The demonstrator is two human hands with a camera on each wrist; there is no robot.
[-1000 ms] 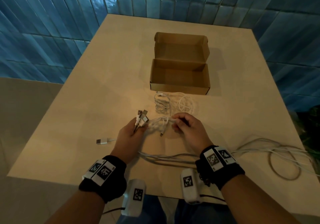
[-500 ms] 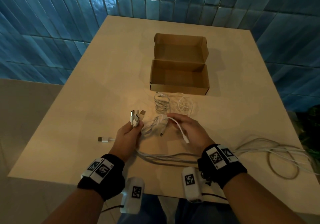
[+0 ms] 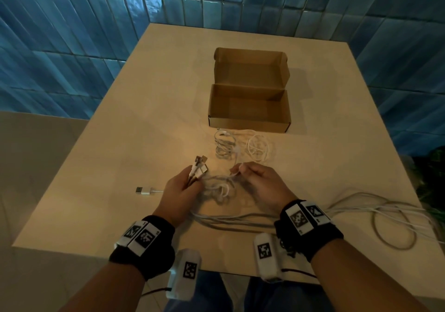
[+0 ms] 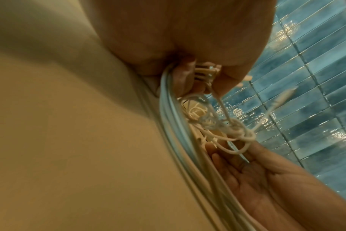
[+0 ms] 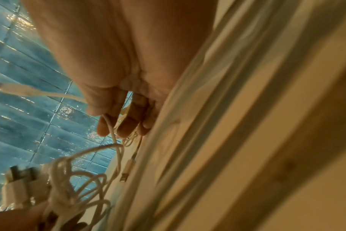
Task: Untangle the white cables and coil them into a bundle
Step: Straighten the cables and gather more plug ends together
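A knot of thin white cables (image 3: 218, 186) hangs between my two hands above the near middle of the table. My left hand (image 3: 183, 186) grips a bunch of USB plugs (image 3: 199, 166) with their cables trailing from the fist (image 4: 203, 73). My right hand (image 3: 255, 179) pinches one white cable end (image 3: 237, 170) between thumb and forefinger (image 5: 107, 123). The tangle (image 5: 73, 179) shows loops and a loose small plug (image 5: 126, 170). Long cable runs (image 3: 236, 222) pass under both wrists.
An open brown cardboard box (image 3: 249, 123) stands mid-table, with two small coiled white cables (image 3: 226, 143) (image 3: 258, 146) just in front. One USB plug (image 3: 144, 190) lies left of my left hand. Loose cable loops (image 3: 390, 225) spread over the right table edge. Blue tiled walls surround.
My right hand let a cable end swing out to the right, then came back in and now pinches a strand near the knot. My left hand kept its hold on the plugs.
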